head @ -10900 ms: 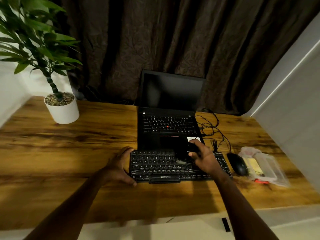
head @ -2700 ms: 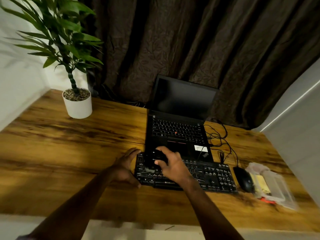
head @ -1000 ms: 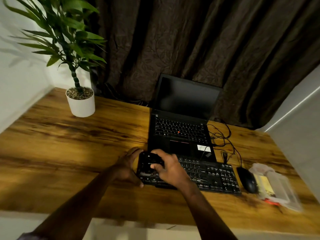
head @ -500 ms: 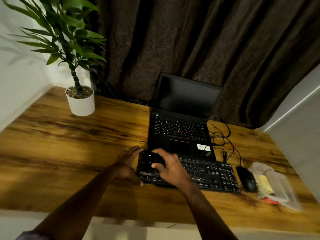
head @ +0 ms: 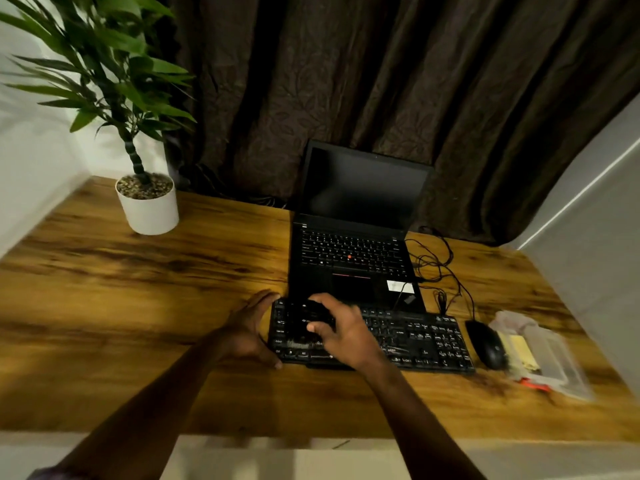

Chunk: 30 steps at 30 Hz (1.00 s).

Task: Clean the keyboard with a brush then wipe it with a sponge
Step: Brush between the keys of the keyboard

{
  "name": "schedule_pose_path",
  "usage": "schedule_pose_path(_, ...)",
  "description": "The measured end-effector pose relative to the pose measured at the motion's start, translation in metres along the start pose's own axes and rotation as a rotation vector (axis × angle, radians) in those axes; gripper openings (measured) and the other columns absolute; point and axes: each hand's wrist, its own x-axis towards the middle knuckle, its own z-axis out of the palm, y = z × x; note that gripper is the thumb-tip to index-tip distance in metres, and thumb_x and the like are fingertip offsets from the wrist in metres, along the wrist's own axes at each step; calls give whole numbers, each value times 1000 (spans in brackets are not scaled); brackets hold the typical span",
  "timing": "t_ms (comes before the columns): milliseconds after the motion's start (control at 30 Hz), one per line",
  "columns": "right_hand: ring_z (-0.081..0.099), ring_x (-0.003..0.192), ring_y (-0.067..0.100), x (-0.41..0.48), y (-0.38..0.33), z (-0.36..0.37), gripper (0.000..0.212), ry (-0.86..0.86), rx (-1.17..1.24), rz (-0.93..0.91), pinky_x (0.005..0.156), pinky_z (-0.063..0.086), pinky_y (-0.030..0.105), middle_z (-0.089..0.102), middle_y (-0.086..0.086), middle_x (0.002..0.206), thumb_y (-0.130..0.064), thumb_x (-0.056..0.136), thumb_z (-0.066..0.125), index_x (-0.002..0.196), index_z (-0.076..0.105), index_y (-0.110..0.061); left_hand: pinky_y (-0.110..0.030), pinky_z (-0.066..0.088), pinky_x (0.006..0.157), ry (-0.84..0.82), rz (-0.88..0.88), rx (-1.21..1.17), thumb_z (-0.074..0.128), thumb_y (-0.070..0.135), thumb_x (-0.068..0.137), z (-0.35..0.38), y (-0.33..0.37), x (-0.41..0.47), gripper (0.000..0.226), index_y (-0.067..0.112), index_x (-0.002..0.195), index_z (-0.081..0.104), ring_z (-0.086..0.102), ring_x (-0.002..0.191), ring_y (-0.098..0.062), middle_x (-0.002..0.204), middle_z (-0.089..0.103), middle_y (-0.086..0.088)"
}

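A black external keyboard [head: 415,337] lies on the wooden desk [head: 138,306] in front of the laptop. My right hand [head: 346,334] is over its left part, shut on a dark brush [head: 306,323] whose bristles rest on the keys. My left hand [head: 249,327] clasps the keyboard's left end, thumb at the front corner, fingers at the back corner. A yellow sponge [head: 521,351] lies in a clear plastic container [head: 554,362] at the right.
An open black laptop [head: 353,244] with a dark screen stands behind the keyboard. A black mouse [head: 486,344] and tangled cables [head: 436,268] are to the right. A potted plant [head: 149,202] stands at the back left. Dark curtains hang behind.
My right hand with the brush has moved from the keyboard's middle to its left part. In the last second it barely shifted. My left hand has stayed on the left end.
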Motion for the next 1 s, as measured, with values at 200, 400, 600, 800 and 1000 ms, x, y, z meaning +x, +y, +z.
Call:
schedule_pose_path(200, 63, 97, 17, -18, 33, -32, 48, 34, -44, 73, 82, 61, 38, 56, 5, 118, -28, 96, 65, 124, 45, -63, -49, 15, 124, -4, 6, 9, 71, 93, 12, 2, -6, 5, 170, 37, 159, 8, 4, 154, -17, 168, -3, 13)
schedule_pose_path(400, 64, 99, 22, -10, 15, -10, 43, 5, -28, -8, 86, 61, 42, 59, 5, 113, -33, 94, 64, 125, 48, -58, -43, 13, 124, -26, -20, 29, 75, 88, 12, 2, -5, 7, 169, 39, 159, 8, 6, 153, -19, 168, 0, 12)
schedule_pose_path(600, 58, 87, 1, -13, 19, -25, 40, -2, 23, 11, 66, 53, 8, 55, -11, 104, -18, 97, 64, 131, 55, -38, -47, 16, 125, 3, -151, 37, 83, 85, 16, 17, -34, 25, 163, 51, 155, 4, 12, 153, -23, 167, 9, 9)
schedule_pose_path(800, 56, 63, -3, -24, 59, -50, 46, 47, -28, 70, 49, 49, 12, 61, 9, 110, -27, 97, 65, 132, 49, -50, -53, 20, 122, 42, -136, 112, 84, 85, 16, 28, -52, 39, 161, 62, 151, -1, 16, 152, -22, 167, 10, 14)
schedule_pose_path(1000, 61, 91, 10, -20, 40, -30, 41, 14, -20, 25, 79, 57, 26, 55, -1, 111, -29, 97, 64, 131, 49, -48, -57, 32, 112, 67, -183, 215, 77, 89, 5, 57, -118, 87, 167, 63, 150, -1, 25, 149, -26, 165, 14, 17)
